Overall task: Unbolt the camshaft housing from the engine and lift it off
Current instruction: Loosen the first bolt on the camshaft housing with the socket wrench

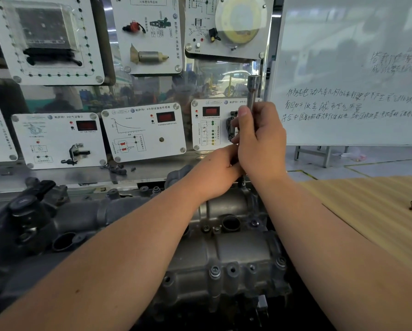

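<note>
- Right hand [259, 137] wrapped tight around a metal socket wrench [252, 91], shaft held upright; open socket end sticks up above the thumb, lower end hidden behind both hands.
- Left hand [218, 172] just below and touching the right, fingers curled at the base of the tool; what they pinch is hidden, can't tell.
- Both hands sit over the far end of the camshaft housing [228, 256].
- Housing is grey cast metal, lying on the engine [85, 218] lengthwise away from the camera, between the two forearms.
- Bolts [215, 271] visible in bosses along the near edge of the housing; some neighbouring holes look dark, can't tell if they hold bolts.
- Round open port [230, 223] on top of the housing, mid-length, small bolt heads beside it.
- Darker engine parts and a black fitting to the left of the housing.
- Behind the engine: display board [142, 132] of white training panels with sensors, red digital readouts and diagrams.
- Whiteboard [353, 68] with handwriting at upper right, on a stand.
- Tan striped surface [379, 211] to the right of the engine, a small dark cord lying on its far edge.
</note>
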Motion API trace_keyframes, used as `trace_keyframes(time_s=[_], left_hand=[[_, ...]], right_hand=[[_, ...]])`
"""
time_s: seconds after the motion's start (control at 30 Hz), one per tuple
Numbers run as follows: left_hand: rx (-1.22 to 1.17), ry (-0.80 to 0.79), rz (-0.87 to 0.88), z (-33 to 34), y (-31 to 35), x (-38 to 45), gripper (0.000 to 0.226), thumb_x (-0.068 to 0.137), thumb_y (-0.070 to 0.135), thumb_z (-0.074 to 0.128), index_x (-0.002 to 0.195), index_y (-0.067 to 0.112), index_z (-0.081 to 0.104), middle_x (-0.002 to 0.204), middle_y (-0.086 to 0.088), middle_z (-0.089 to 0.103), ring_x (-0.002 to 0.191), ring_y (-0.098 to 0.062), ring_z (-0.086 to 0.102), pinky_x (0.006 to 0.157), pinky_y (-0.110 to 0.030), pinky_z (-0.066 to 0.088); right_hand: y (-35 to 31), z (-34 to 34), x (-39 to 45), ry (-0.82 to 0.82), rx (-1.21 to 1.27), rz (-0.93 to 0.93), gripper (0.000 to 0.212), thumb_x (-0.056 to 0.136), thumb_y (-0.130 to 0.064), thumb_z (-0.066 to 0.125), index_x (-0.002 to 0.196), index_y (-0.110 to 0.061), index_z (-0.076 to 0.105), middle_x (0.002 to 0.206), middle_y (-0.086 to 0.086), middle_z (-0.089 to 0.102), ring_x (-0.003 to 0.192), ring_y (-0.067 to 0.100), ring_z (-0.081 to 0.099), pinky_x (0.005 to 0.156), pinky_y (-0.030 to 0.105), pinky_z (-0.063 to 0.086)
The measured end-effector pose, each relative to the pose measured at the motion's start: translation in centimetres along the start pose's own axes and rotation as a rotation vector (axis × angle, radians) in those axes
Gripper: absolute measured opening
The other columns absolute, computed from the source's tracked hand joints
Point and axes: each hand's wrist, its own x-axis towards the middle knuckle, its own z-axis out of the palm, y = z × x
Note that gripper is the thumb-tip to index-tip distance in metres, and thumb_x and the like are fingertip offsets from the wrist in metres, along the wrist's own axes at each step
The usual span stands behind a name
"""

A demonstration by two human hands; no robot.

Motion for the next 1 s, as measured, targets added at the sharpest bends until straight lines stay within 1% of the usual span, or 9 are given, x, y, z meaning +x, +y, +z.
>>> trace_keyframes(time_s=[0.07, 0.17, 0.23, 0.33, 0.43, 0.67, 0.8, 0.93, 1.0], left_hand=[[0.002, 0.007, -0.019, 0.05, -0.08, 0.04, 0.017, 0.102, 0.02, 0.048, 0.09, 0.027, 0.058, 0.076, 0.002, 0.065, 0.056, 0.0, 0.051, 0.054, -0.021, 0.039], [-0.006, 0.003, -0.027, 0.01, -0.05, -0.04, 0.024, 0.104, 0.02, 0.046, 0.083, 0.028, 0.057, 0.069, 0.003, 0.06, 0.051, 0.002, 0.048, 0.048, -0.016, 0.035], [0.014, 0.003, -0.015, 0.01, 0.05, -0.06, 0.024, 0.103, 0.019, 0.047, 0.082, 0.027, 0.055, 0.069, 0.003, 0.06, 0.052, 0.002, 0.049, 0.048, -0.015, 0.036], [0.025, 0.011, -0.003, -0.01, 0.17, -0.02, 0.014, 0.102, 0.018, 0.049, 0.094, 0.023, 0.059, 0.077, 0.001, 0.065, 0.064, 0.001, 0.059, 0.052, -0.018, 0.041], [0.03, 0.015, -0.011, -0.01, 0.12, -0.02, 0.013, 0.101, 0.02, 0.05, 0.107, 0.016, 0.062, 0.088, -0.004, 0.069, 0.078, -0.016, 0.065, 0.066, -0.031, 0.049], [0.008, -0.005, -0.007, -0.01, 0.04, -0.11, 0.023, 0.102, 0.021, 0.047, 0.082, 0.03, 0.054, 0.069, 0.004, 0.06, 0.052, 0.0, 0.047, 0.051, -0.019, 0.035], [0.018, 0.005, -0.006, -0.01, 0.09, -0.04, 0.012, 0.1, 0.019, 0.05, 0.098, 0.026, 0.059, 0.082, 0.004, 0.067, 0.069, -0.003, 0.061, 0.054, -0.014, 0.041], [0.015, 0.012, 0.007, 0.07, 0.23, -0.12, 0.019, 0.098, 0.017, 0.05, 0.115, 0.016, 0.061, 0.096, -0.006, 0.072, 0.087, -0.02, 0.068, 0.076, -0.038, 0.054], [0.024, 0.013, 0.009, 0.06, 0.26, -0.15, 0.016, 0.1, 0.018, 0.049, 0.109, 0.018, 0.062, 0.09, -0.004, 0.071, 0.08, -0.017, 0.066, 0.071, -0.039, 0.052]], right_hand=[[-0.13, 0.09, -0.05, -0.004, -0.033, -0.015, 0.017, 0.104, -0.036, 0.043, 0.094, -0.028, 0.053, 0.084, -0.011, 0.068, 0.07, 0.011, 0.064, 0.067, 0.033, 0.053], [-0.21, 0.2, -0.04, -0.006, -0.036, -0.003, 0.023, 0.105, -0.036, 0.037, 0.092, -0.027, 0.053, 0.084, -0.008, 0.068, 0.067, 0.017, 0.064, 0.067, 0.041, 0.054], [-0.13, 0.23, -0.03, -0.004, -0.003, 0.016, 0.016, 0.104, -0.039, 0.04, 0.101, -0.028, 0.052, 0.084, -0.008, 0.07, 0.07, 0.014, 0.066, 0.068, 0.038, 0.055], [-0.01, 0.11, 0.0, 0.001, 0.049, 0.028, 0.011, 0.1, -0.04, 0.053, 0.106, -0.036, 0.046, 0.085, -0.007, 0.072, 0.072, 0.007, 0.067, 0.067, 0.027, 0.053], [0.0, 0.05, 0.02, -0.009, 0.036, 0.024, 0.01, 0.101, -0.036, 0.054, 0.096, -0.034, 0.046, 0.086, -0.006, 0.071, 0.073, 0.009, 0.067, 0.068, 0.027, 0.052], [-0.07, 0.12, 0.01, 0.009, -0.016, 0.015, 0.019, 0.106, -0.034, 0.038, 0.102, -0.023, 0.052, 0.086, -0.005, 0.07, 0.072, 0.017, 0.064, 0.068, 0.037, 0.053], [-0.17, 0.03, -0.07, -0.001, 0.025, 0.014, 0.013, 0.102, -0.042, 0.049, 0.106, -0.029, 0.05, 0.085, -0.006, 0.07, 0.073, 0.012, 0.067, 0.068, 0.03, 0.055], [-0.31, -0.17, -0.06, 0.003, 0.024, 0.023, 0.012, 0.102, -0.034, 0.055, 0.094, -0.034, 0.046, 0.085, -0.001, 0.07, 0.072, 0.017, 0.067, 0.068, 0.037, 0.056], [-0.45, -0.12, -0.04, 0.004, 0.004, 0.018, 0.018, 0.105, -0.032, 0.051, 0.088, -0.036, 0.045, 0.084, -0.005, 0.069, 0.072, 0.014, 0.065, 0.068, 0.033, 0.054]])
